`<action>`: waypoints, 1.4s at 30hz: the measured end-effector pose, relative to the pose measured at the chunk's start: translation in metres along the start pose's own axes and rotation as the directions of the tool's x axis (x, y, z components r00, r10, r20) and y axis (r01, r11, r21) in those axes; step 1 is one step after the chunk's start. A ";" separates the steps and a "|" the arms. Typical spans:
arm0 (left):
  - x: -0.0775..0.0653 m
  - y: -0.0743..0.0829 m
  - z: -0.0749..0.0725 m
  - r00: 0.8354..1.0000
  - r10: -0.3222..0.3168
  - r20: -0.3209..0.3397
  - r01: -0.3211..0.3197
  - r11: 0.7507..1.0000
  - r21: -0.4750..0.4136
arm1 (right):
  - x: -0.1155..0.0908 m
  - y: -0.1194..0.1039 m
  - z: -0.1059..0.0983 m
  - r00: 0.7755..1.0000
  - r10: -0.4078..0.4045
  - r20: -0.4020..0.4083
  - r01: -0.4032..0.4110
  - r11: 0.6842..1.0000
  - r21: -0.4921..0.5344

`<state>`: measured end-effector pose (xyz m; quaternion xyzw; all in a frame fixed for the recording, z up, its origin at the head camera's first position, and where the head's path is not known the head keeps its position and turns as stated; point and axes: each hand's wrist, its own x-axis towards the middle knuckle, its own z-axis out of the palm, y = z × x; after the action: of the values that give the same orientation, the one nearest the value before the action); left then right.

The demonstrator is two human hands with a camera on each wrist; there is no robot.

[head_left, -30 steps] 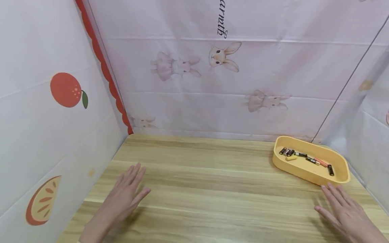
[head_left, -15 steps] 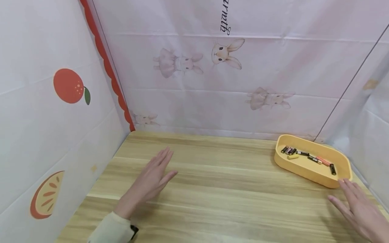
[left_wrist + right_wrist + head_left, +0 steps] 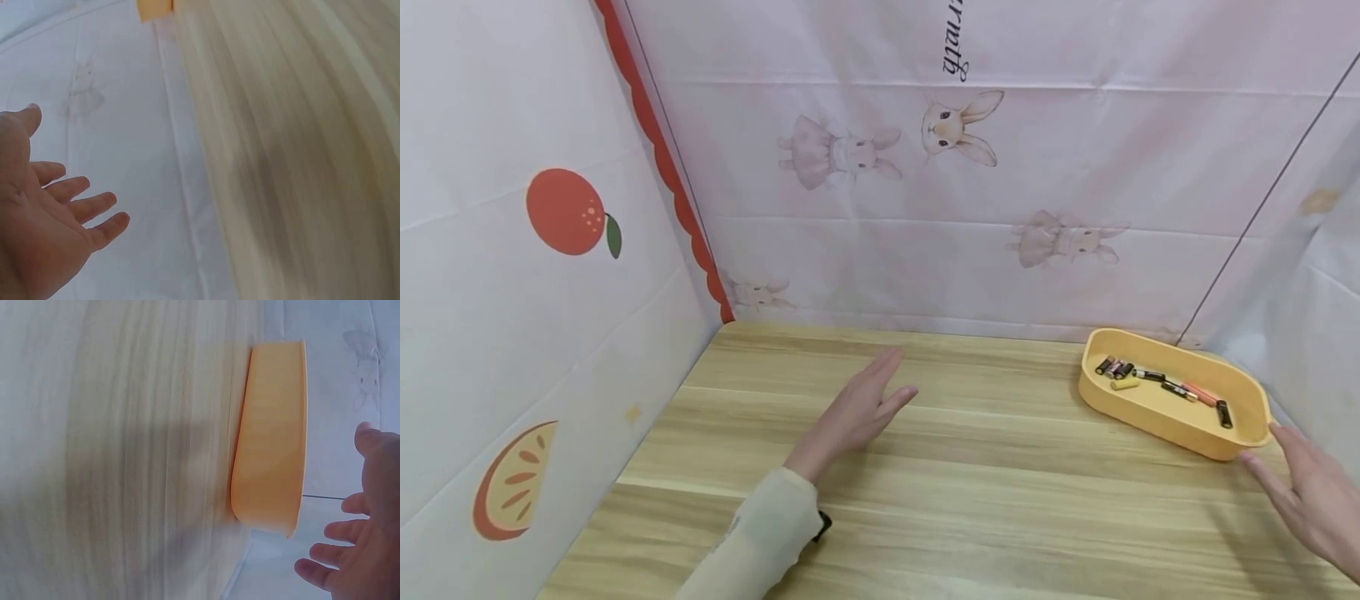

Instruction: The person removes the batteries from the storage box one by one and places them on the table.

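A yellow tray [image 3: 1157,427] stands at the back right of the table. Several small batteries [image 3: 1180,391] lie in it, most of them black, with one yellow [image 3: 1125,384] and one orange-red [image 3: 1199,394]. My right hand [image 3: 1317,492] is at the tray's near right corner, fingertips close to the rim, thumb spread and nothing held. In the right wrist view its fingers [image 3: 340,553] extend toward the tray's side wall [image 3: 272,434]. Over the middle of the table, my left hand [image 3: 854,410] is held out with fingers extended and holds nothing; its palm [image 3: 44,231] shows in the left wrist view.
The wood-grain table [image 3: 985,517] is bordered by a pale back cloth [image 3: 865,275] printed with rabbits. A white cloth [image 3: 467,350] with fruit prints hangs at the left, and another pale cloth [image 3: 1330,350] at the right, close beside the tray.
My left hand has moved right and farther forward across the table, toward the tray. My right hand has shifted right and slightly forward along the tray's corner. The tray has stayed in place.
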<state>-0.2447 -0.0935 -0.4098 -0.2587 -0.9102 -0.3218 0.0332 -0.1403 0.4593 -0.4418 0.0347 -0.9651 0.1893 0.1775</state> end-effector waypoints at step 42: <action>0.138 0.086 0.169 0.976 -0.207 0.070 0.218 0.884 -0.413 | 0.034 0.037 0.014 0.940 0.315 0.133 -0.342 0.859 0.380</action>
<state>-0.3034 0.1267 -0.4631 -0.1624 -0.8433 -0.5076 -0.0694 -0.1820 0.4879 -0.4551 -0.0887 -0.9034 0.4074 0.0996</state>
